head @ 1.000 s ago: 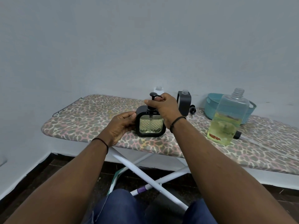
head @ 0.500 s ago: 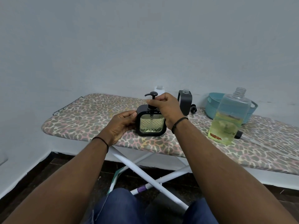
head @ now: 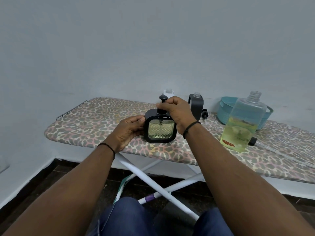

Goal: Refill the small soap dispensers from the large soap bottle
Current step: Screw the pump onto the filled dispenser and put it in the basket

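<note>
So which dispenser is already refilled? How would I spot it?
On the ironing board, look at its near edge, between both hands. That black square dispenser shows yellow-green soap and has its pump on; the other black dispenser behind has an open neck.

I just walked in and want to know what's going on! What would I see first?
First, two hands on a black soap dispenser in the middle of the spotty ironing board: the left hand holds its side and the right hand grips the pump on top. To the right stands a big open soap bottle, about half full of yellow soap, in front of a teal basket.
</note>
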